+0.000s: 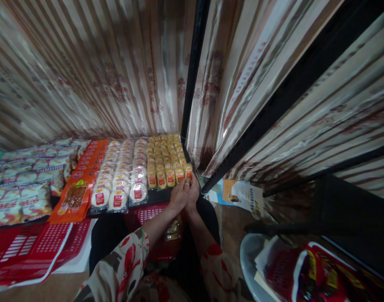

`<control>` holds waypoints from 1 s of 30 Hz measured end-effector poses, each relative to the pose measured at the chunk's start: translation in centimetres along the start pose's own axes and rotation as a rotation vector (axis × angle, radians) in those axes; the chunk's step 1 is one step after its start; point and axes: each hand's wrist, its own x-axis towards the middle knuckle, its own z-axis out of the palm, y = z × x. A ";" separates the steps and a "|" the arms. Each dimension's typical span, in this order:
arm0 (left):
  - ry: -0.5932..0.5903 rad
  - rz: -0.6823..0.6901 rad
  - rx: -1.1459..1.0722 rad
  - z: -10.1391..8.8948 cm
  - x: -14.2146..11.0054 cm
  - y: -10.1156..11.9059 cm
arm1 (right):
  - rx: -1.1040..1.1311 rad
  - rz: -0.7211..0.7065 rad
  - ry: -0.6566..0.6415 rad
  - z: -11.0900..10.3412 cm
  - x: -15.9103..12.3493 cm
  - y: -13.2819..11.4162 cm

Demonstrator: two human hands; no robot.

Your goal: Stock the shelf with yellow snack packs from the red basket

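My left hand (178, 196) and my right hand (193, 193) are side by side at the front right corner of a dark shelf (162, 195). Their closed fingers are on a small yellow wrapped snack cake (188, 171) with a red label, at the end of the front row. Several matching yellow snack cakes (165, 157) stand in tight rows behind and to the left. Beside them are rows of round white wrapped biscuits (138, 193) with red labels. My fingertips are partly hidden.
Orange snack packets (74, 193) and white bags (35, 201) fill the shelf's left. Below are a red basket (37, 251) and another red basket (151, 214) between my knees. A black post (193, 71) rises at the corner before a curtain (116, 63). A pale tub (250, 256) stands right.
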 end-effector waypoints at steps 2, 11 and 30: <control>-0.017 -0.005 0.101 -0.7 -0.4 0.0 | -0.033 -0.015 -0.002 -0.1 -0.1 -0.3; -0.014 0.353 0.614 -4.1 -1.5 -1.0 | -0.007 0.033 0.052 0.1 0.3 -1.5; -0.052 0.743 1.124 -5.5 -0.3 -3.9 | -0.011 -0.008 -0.043 -0.1 2.3 -0.5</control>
